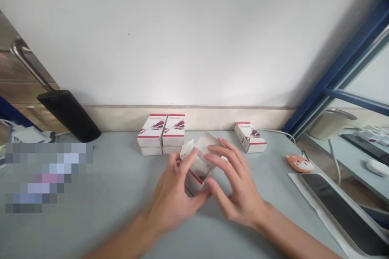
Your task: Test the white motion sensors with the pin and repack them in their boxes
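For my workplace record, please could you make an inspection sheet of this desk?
Surface: pale grey desk.
Job's things: open white-and-red carton, held up; stacked matching cartons behind it; single matching carton to the right.
Clutter: orange fox-shaped trinket; dark tablet on a white sheet.
Hands: left hand and right hand, both on the open carton.
Cables: white cable behind the single carton.
Surroundings: white wall; blue window frame.

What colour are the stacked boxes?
The stacked boxes are white with red bands, best seen in the head view.
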Demonstrator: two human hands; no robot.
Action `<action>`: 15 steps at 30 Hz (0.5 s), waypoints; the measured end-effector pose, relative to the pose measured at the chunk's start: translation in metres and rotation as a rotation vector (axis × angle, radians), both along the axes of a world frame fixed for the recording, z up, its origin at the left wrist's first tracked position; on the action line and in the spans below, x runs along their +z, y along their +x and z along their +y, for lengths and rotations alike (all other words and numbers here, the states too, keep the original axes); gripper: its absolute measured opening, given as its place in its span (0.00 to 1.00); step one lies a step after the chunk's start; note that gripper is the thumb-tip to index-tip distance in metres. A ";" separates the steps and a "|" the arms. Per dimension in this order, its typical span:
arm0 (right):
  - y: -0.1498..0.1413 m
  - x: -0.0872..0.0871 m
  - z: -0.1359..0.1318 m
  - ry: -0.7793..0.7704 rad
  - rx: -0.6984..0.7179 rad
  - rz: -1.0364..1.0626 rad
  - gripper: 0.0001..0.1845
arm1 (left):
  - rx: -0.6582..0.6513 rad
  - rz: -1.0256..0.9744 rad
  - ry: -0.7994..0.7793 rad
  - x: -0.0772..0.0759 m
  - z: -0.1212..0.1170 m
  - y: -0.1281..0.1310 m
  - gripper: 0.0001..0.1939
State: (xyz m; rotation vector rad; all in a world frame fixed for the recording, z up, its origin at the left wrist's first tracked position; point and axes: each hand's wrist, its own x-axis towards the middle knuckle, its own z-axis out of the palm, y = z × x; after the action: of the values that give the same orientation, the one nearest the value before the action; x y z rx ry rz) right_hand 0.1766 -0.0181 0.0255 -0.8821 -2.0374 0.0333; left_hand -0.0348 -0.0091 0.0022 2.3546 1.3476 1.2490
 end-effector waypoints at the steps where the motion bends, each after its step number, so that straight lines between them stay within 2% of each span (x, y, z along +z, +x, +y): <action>1: 0.001 -0.001 0.000 0.023 0.000 -0.008 0.32 | -0.016 0.031 0.014 0.000 -0.002 -0.003 0.42; 4: 0.007 0.002 0.004 0.140 -0.047 0.039 0.32 | -0.072 0.066 0.019 0.003 -0.004 -0.011 0.35; 7: 0.021 0.009 0.018 0.198 -0.211 0.128 0.24 | -0.046 0.035 0.062 0.001 -0.003 -0.015 0.34; 9: 0.032 0.010 0.030 0.085 -0.305 0.088 0.14 | 0.012 -0.003 0.093 -0.004 -0.002 -0.016 0.35; 11: 0.039 0.004 0.040 -0.063 -0.315 -0.050 0.06 | 0.071 -0.048 0.104 -0.010 -0.001 -0.017 0.33; 13: 0.043 -0.007 0.047 -0.136 -0.295 -0.202 0.06 | 0.089 -0.065 0.100 -0.013 0.000 -0.018 0.31; 15: 0.044 -0.021 0.050 -0.156 -0.294 -0.306 0.08 | 0.024 -0.076 0.111 -0.013 0.002 -0.022 0.32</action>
State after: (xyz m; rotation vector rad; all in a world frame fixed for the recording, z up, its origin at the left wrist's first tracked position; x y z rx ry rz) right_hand 0.2204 0.0321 0.0049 -1.3462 -2.1837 -0.1124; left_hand -0.0568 -0.0069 -0.0106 2.3430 1.3199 1.4400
